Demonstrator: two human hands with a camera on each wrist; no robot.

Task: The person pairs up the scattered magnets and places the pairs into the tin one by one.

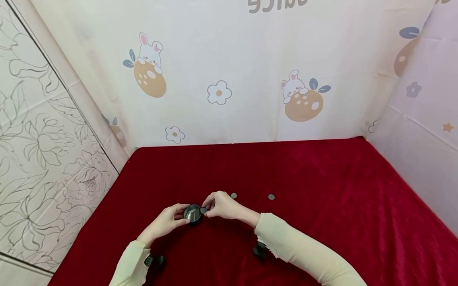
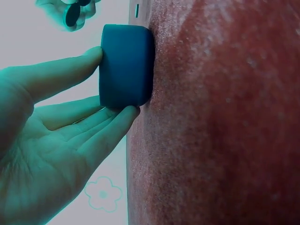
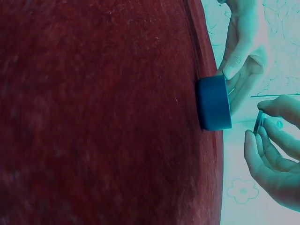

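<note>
A small, round, dark open-topped container (image 1: 193, 213) stands upright on the red cloth, its inside shiny. My left hand (image 1: 165, 221) grips it by the side; in the left wrist view the thumb and fingers (image 2: 86, 61) meet the smooth wall of the container (image 2: 126, 65) from opposite sides. Beside its rim, my right hand (image 1: 222, 205) pinches a thin dark disc (image 1: 204, 210) between thumb and fingertips. The right wrist view has this disc (image 3: 258, 122) on edge, raised above the container (image 3: 214, 103) and apart from it.
Two more flat grey discs lie beyond the right hand, one disc (image 1: 233, 195) near its knuckles and another disc (image 1: 271, 196) farther right. Red velvety cloth (image 1: 304, 171) covers the table. Printed curtains (image 1: 250, 47) rise behind and at both sides.
</note>
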